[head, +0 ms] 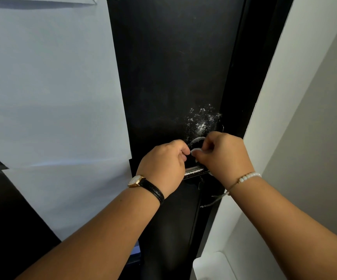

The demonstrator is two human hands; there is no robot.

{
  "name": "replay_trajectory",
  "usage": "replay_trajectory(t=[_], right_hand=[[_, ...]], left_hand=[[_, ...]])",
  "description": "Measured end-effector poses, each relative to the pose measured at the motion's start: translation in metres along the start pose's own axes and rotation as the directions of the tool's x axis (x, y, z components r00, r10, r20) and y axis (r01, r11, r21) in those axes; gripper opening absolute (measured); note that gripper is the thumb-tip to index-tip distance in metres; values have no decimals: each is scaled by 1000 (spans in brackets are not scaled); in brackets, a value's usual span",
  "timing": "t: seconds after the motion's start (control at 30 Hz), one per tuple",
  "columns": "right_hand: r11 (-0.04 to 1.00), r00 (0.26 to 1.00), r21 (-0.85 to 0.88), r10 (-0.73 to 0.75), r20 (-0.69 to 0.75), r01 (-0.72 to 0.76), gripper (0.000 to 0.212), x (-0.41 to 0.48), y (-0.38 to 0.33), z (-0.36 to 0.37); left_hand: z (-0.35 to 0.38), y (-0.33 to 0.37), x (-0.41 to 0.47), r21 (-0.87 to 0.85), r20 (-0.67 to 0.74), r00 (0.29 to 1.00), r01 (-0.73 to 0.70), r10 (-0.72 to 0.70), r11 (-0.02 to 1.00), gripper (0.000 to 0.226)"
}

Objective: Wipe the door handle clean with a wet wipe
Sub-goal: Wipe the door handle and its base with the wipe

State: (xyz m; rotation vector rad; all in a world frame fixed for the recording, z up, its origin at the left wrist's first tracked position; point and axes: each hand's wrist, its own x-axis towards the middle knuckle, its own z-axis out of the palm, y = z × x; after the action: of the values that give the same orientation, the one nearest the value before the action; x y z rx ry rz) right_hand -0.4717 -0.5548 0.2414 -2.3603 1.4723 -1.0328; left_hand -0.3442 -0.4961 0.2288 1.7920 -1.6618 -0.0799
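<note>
Both hands are up at the door hardware. The left hand (164, 158), with a black-strapped gold watch (136, 181) on its wrist, is curled closed beside a small white wet wipe (196, 151); the right hand (223, 154), with a white bead bracelet (249, 176) on its wrist, pinches the wipe's other side. The wipe is held between the two hands, just above the shiny metal lever door handle (194, 171), and looks bunched rather than spread.

Judgement: early stage. The wipe seems to be getting readied or unfolded; the visible stretch of handle is not under the wipe. Wiping along the lever is still left.

Surface: matte black door (173, 67), with white speckled residue (201, 122) just above the handle. Pale paper sheets (48, 87) are fixed to the door's left side. Grey-white wall (305, 98) at right.
</note>
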Motion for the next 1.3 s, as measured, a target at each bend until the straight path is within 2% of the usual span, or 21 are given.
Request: replay_trajectory(t=[0.2,0.33,0.53,0.63,0.7,0.77,0.87,1.0,1.1,1.23,1.3], right_hand=[[978,997,190,79,15,-80,24,3,4,5],[903,980,388,197,10,-185,24,2,7,6],[899,966,369,258,-12,-236,21,2,7,6],[929,969,286,245,-6,-233,22,2,8,3],[947,975,230,222,29,-223,20,0,8,-1],[940,971,243,227,75,-238,19,0,10,-4],[883,951,354,286,117,-309,21,3,12,-1],[735,896,518,410,172,-436,24,3,9,4],[646,874,607,447,192,-464,29,1,9,6],[721,907,570,403,118,-394,35,-2,7,7],[811,940,482,328,92,-330,32,-1,4,7]], left_hand=[[0,0,-1,17,-18,1000,-2,2,1000,30],[1,0,-1,9,-19,1000,18,-18,1000,31],[1,0,-1,11,-18,1000,26,-26,1000,31],[1,-1,-1,15,-18,1000,25,-24,1000,31],[1,-1,-1,18,-19,1000,24,-24,1000,31],[1,0,-1,18,-18,999,27,-26,999,31],[1,1,-1,19,-20,999,32,-31,999,31],[1,1,0,16,-17,999,30,-30,999,31],[2,1,0,14,-20,999,27,-27,1000,32],[2,0,0,17,-13,1000,24,-24,1000,31],[1,1,0,19,-12,1000,20,-20,1000,31]])
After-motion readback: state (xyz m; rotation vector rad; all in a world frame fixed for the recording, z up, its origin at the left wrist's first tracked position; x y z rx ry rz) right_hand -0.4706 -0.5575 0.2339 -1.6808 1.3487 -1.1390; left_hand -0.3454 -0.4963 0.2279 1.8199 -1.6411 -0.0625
